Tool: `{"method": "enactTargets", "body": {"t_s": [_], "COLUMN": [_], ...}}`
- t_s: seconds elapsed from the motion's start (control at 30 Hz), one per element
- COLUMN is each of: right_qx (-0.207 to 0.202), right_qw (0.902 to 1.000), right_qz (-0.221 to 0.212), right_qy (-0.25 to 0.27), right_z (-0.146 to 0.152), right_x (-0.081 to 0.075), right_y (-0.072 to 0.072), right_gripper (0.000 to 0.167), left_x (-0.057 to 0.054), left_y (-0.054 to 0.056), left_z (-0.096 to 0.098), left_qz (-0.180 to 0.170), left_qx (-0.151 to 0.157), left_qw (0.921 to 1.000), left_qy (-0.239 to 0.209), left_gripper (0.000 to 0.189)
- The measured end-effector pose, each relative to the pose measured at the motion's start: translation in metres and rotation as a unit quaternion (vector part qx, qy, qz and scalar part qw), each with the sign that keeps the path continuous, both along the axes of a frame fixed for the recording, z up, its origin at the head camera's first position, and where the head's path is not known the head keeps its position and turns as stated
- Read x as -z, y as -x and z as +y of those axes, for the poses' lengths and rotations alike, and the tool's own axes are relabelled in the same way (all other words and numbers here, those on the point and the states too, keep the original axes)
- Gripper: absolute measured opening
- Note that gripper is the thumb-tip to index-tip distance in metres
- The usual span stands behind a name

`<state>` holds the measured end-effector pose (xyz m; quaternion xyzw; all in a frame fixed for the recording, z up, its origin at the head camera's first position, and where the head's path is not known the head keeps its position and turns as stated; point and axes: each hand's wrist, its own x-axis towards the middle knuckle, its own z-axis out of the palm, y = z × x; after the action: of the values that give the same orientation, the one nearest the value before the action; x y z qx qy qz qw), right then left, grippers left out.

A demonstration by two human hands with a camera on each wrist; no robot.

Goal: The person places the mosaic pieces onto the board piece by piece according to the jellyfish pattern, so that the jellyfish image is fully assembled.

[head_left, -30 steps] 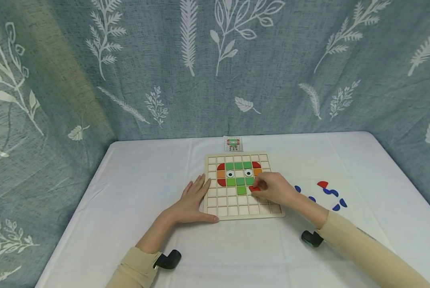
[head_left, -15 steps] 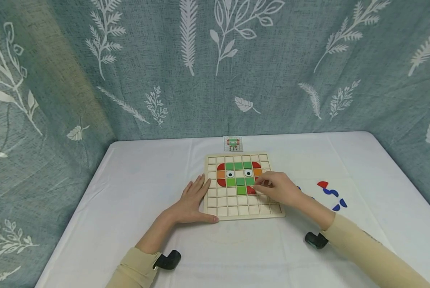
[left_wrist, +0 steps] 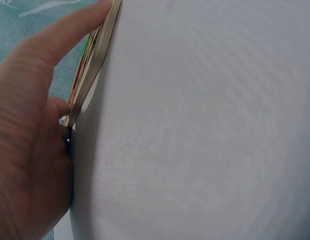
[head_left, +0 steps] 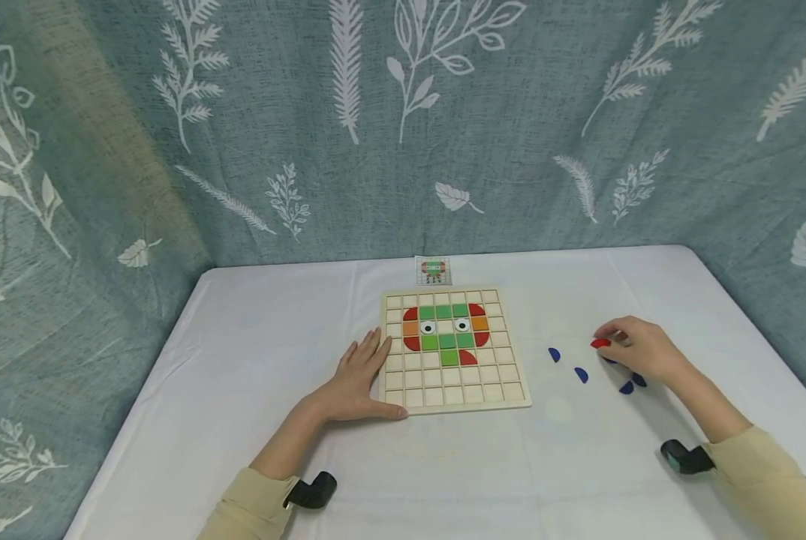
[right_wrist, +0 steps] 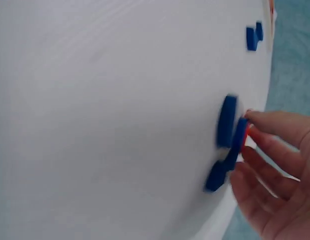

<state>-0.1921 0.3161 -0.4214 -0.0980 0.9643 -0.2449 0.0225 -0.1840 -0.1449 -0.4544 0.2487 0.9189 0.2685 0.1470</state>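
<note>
My left hand (head_left: pixel 356 379) lies with fingers spread along the left side of a wooden grid board (head_left: pixel 433 397), its thumb at the front edge. Set in the grid are green squares (head_left: pixel 449 358), orange pieces, two eye tiles (head_left: pixel 461 325) and red rounded pieces, one of them a red quarter-circle (head_left: pixel 467 358) beside the lowest green square. To the right of the board, my right hand (head_left: pixel 646 351) pinches another red piece (head_left: pixel 600 343) between thumb and fingers. In the right wrist view, blue pieces (right_wrist: pixel 226 122) overlap this red piece (right_wrist: pixel 245 138) close by the fingertips.
Blue half-round pieces (head_left: pixel 581 374) lie scattered on the white-covered table (head_left: pixel 443 472), several around the right hand. A small picture card (head_left: pixel 433 270) with a similar coloured figure sits behind the board. A patterned curtain (head_left: pixel 376 187) hangs at the back.
The right hand has let go of a red quarter-circle in the board's grid and moved right to the loose pieces, where it now pinches another red piece. The left hand stays put.
</note>
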Motion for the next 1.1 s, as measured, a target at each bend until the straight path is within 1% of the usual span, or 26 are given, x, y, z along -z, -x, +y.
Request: {"method": "enactTargets", "body": {"t_s": [0.1,0.27,0.43,0.57,0.67,0.73,0.8,0.87,0.93,1.03,1.1], "right_qx": [0.013,0.001,0.001,-0.001,-0.007,-0.009,-0.021,-0.041,-0.076,-0.133,-0.170], "right_qw": [0.9999,0.9993,0.9991,0.9992,0.9989,0.9984,0.9974,0.9953,0.9910,0.9817,0.9752], "right_qz": [0.005,0.018,0.007,-0.004,0.002,0.006,0.009,0.007,0.004,-0.008,-0.016], "right_qy": [0.008,0.033,0.041,0.040,0.047,0.055,0.069,0.088,0.110,0.136,0.141], "right_z": [0.002,-0.008,-0.012,-0.011,-0.014,-0.022,-0.035,-0.054,-0.076,-0.111,-0.133], "right_x": [0.004,0.008,0.007,0.006,0.006,0.005,0.004,0.003,0.002,0.001,0.002], "right_y": [0.001,0.005,0.005,0.005,0.006,0.007,0.009,0.012,0.015,0.018,0.020], "right_gripper": [0.020,0.018,0.024,0.024,0.022,0.021,0.020,0.018,0.017,0.018,0.019], "left_x": [0.000,0.000,0.001,0.000,-0.001,-0.001,-0.001,-0.001,-0.001,-0.001,-0.001], "left_y": [0.000,0.000,0.001,0.000,0.000,0.000,0.000,-0.001,-0.001,-0.001,-0.001], "left_z": [0.000,0.001,0.002,0.001,0.000,-0.001,-0.001,-0.001,-0.001,-0.001,-0.001], "left_qz": [0.001,0.003,0.001,0.000,0.001,0.003,0.002,0.001,0.003,0.007,0.008], "left_qx": [0.001,0.002,-0.001,-0.003,-0.003,-0.002,-0.001,-0.001,-0.003,-0.004,-0.004], "left_qw": [1.0000,1.0000,1.0000,1.0000,1.0000,1.0000,1.0000,1.0000,1.0000,0.9999,0.9999], "left_qy": [0.004,0.007,0.007,0.007,0.005,0.001,0.001,0.002,0.006,0.008,0.008], "left_gripper": [0.121,0.121,0.121,0.120,0.119,0.119,0.119,0.120,0.120,0.121,0.121]}}
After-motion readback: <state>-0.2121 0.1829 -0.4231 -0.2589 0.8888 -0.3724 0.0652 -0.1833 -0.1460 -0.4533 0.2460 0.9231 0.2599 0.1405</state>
